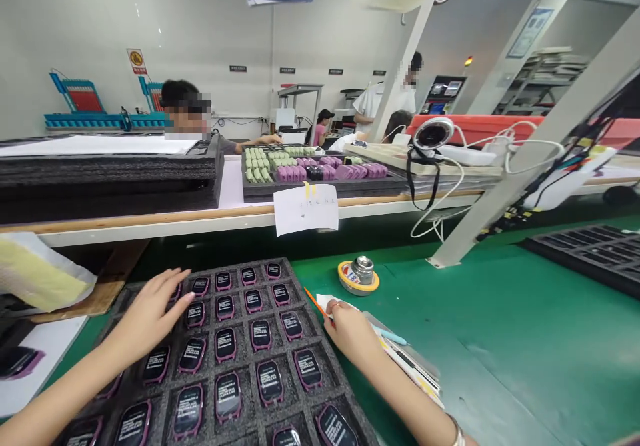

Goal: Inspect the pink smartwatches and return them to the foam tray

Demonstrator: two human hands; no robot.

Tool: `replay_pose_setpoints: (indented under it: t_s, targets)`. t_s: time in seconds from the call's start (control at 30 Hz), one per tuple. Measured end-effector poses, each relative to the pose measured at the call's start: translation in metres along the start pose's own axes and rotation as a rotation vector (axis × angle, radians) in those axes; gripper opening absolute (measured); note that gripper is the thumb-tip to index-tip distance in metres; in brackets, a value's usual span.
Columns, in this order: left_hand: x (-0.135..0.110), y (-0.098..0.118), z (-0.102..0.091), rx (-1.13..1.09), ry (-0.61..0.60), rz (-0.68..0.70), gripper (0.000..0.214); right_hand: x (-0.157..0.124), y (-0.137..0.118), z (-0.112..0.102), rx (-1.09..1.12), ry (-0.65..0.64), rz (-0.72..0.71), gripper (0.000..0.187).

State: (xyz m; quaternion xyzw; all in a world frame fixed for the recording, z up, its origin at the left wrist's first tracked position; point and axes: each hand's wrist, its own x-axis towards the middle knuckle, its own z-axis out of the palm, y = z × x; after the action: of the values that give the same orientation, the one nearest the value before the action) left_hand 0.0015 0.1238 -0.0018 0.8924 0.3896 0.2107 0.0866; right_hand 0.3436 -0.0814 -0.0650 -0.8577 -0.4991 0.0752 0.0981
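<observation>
A dark foam tray (240,346) holds rows of smartwatch bodies (226,344) with purple frames and white text lit on their black screens. My left hand (157,303) is over the tray's far left part, fingers stretched and thumb apart. It partly covers a watch (175,293); whether it touches that watch I cannot tell. Beside the tray's right edge, my right hand (347,329) is closed round a thin orange pointed stick (315,301), its tip aimed up and left. Under that hand and wrist lie papers and a pale blue slim tool (390,335).
On the green table stand a yellow tape roll (359,287) and a small metal container (364,267). Another foam tray (590,253) lies at right. A raised shelf (235,217) carries green and purple parts (305,166). A slanted post (493,196) rises at right. Co-workers sit beyond.
</observation>
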Motion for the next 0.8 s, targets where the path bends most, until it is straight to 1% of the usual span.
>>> replay_pose_setpoints:
  t_s: [0.1, 0.17, 0.23, 0.3, 0.37, 0.43, 0.47, 0.53, 0.57, 0.67, 0.7, 0.8]
  targets:
    - [0.014, 0.027, 0.003, -0.029, -0.124, 0.071, 0.055, 0.015, 0.011, -0.003, -0.02, -0.017, 0.052, 0.022]
    - [0.023, 0.041, 0.011, -0.037, -0.18, 0.103, 0.045, 0.023, 0.022, -0.008, 0.002, -0.023, 0.062, 0.02]
    - [0.032, 0.053, 0.025, -0.05, -0.223, 0.141, 0.038, 0.029, 0.029, -0.014, 0.054, -0.02, 0.044, 0.019]
    - [0.043, 0.065, 0.046, -0.068, -0.24, 0.193, 0.033, 0.035, 0.028, -0.021, 0.138, -0.009, 0.005, 0.02]
    - [0.056, 0.077, 0.069, -0.085, -0.238, 0.256, 0.032, 0.041, 0.02, -0.026, 0.251, 0.003, -0.04, 0.029]
    - [0.071, 0.088, 0.093, -0.097, -0.225, 0.325, 0.035, 0.048, 0.006, -0.028, 0.393, -0.002, -0.076, 0.042]
    - [0.079, 0.092, 0.104, -0.099, -0.215, 0.354, 0.036, 0.052, -0.003, -0.028, 0.473, -0.012, -0.088, 0.046]
    - [0.094, 0.098, 0.122, -0.096, -0.187, 0.39, 0.036, 0.064, -0.02, -0.024, 0.646, -0.034, -0.103, 0.046]
    - [0.1, 0.099, 0.128, -0.091, -0.171, 0.4, 0.037, 0.071, -0.028, -0.021, 0.732, -0.034, -0.109, 0.042]
    - [0.112, 0.099, 0.137, -0.076, -0.132, 0.424, 0.037, 0.094, -0.047, -0.01, 0.956, 0.002, -0.122, 0.026]
    - [0.113, 0.098, 0.138, -0.073, -0.126, 0.435, 0.036, 0.101, -0.051, -0.005, 1.016, 0.026, -0.118, 0.025]
    - [0.113, 0.096, 0.135, -0.072, -0.124, 0.471, 0.03, 0.121, -0.064, 0.007, 1.152, 0.112, -0.081, 0.028]
